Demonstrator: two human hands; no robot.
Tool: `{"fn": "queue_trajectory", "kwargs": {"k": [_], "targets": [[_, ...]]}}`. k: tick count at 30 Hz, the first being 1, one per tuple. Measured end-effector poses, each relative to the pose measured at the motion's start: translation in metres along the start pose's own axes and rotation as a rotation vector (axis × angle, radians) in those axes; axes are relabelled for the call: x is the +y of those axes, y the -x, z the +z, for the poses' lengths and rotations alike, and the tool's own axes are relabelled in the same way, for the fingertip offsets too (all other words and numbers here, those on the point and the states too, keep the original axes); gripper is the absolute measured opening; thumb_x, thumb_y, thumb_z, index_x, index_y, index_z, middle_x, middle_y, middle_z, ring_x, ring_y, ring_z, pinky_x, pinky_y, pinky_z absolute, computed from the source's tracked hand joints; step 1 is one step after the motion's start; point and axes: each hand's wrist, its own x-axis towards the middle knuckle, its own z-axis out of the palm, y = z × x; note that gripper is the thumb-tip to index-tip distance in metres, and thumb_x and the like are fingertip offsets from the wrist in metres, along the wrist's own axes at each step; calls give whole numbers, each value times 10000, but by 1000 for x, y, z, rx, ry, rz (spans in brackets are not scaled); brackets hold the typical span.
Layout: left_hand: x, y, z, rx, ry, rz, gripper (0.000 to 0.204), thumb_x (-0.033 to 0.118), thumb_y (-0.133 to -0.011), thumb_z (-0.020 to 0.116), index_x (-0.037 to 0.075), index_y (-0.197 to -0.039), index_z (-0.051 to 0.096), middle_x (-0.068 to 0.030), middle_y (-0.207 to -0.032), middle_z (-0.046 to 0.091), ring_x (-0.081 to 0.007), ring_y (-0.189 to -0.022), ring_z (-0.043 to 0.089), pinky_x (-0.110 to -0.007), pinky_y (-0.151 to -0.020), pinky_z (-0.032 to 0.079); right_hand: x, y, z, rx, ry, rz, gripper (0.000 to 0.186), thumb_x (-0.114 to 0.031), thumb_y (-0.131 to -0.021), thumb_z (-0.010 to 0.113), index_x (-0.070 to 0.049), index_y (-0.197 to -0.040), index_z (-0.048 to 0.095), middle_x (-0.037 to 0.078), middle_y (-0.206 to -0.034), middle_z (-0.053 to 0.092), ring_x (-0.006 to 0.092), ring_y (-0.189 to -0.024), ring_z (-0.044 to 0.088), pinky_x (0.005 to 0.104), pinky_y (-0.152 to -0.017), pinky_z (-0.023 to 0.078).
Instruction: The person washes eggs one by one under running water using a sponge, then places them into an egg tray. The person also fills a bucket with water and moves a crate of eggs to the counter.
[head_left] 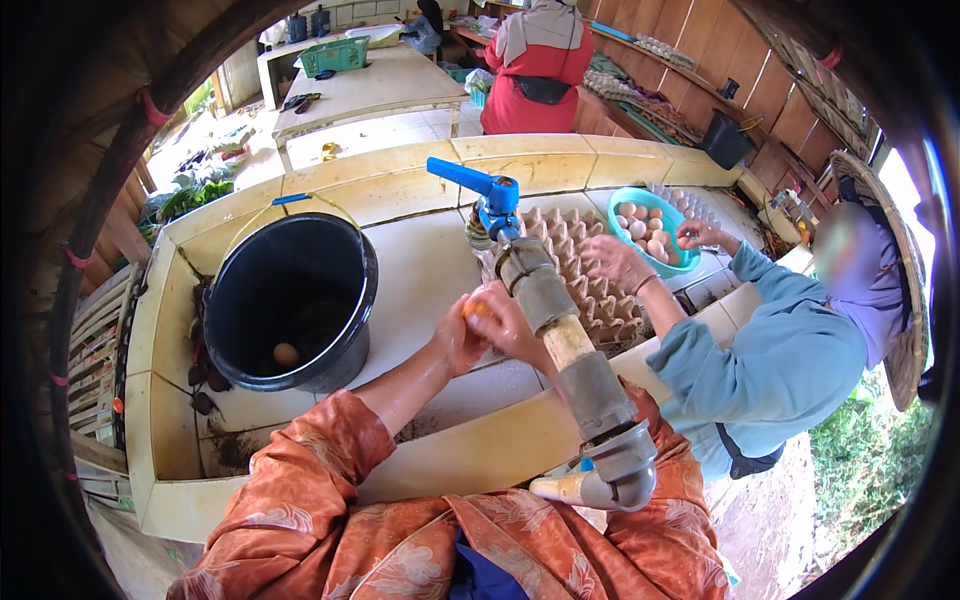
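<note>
Both my hands are together under the tap, over the tiled basin. An orange-brown egg (478, 309) is between them, mostly covered by fingers. My left hand (456, 338) is closed around it from the left. My right hand (512, 328) is curled against it from the right, partly behind the grey pipe. Water seems to run from the tap with a blue lever handle (462, 175), just above my hands. To the left stands a black bucket (345, 345), with a single brown egg (286, 354) at its bottom.
At right, a co-worker (760, 330) reaches over cardboard egg trays (610, 318) and a turquoise bowl (617, 197) of eggs. The pipe (570, 350) rises between us. A tiled rim (480, 435) borders the basin. Beyond are a table (390, 85) and a person in red (535, 75).
</note>
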Motion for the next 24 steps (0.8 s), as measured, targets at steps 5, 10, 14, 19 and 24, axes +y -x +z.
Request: {"fn": "queue_trajectory", "kwargs": {"k": [5, 10, 14, 19, 24], "targets": [[-9, 0, 11, 253, -139, 43, 365, 326, -963, 275, 111, -1135, 513, -33, -1042, 604, -147, -901, 593, -301, -773, 503, 12, 2, 1, -116, -25, 346, 242, -194, -848, 569, -28, -1024, 551, 101, -982, 592, 185, -859, 568, 324, -740, 458], [-14, -5, 17, 308, -173, 38, 324, 376, -948, 300, 129, -1000, 503, -37, -825, 583, -142, -632, 515, -244, -507, 398, 28, 8, -24, -92, -30, 489, 309, -226, -807, 599, -9, -1014, 526, 81, -907, 615, 116, -818, 577, 288, -695, 479], [0, 0, 4, -140, 97, -20, 363, 357, -938, 304, 103, -1084, 519, -57, -941, 602, -179, -840, 568, -315, -749, 443, 37, 15, 9, -44, -23, 220, 301, -248, -831, 564, -14, -1018, 532, 87, -888, 613, 139, -802, 582, 301, -692, 478], [-5, -3, 5, 298, -174, -51, 352, 408, -934, 292, 161, -961, 541, -10, -774, 580, -117, -580, 506, -215, -457, 369, 36, 10, -4, -73, -159, 483, 302, -275, -862, 520, -21, -1023, 538, 95, -863, 610, 167, -782, 589, 316, -689, 477], [-10, -10, -3, 398, -184, -22, 395, 483, -929, 293, 173, -954, 537, -2, -764, 570, -108, -547, 492, -192, -411, 337, 22, 12, -1, -63, -9, 221, 314, -302, -892, 476, -27, -1028, 545, 103, -839, 608, 195, -762, 595, 331, -685, 476]]}}
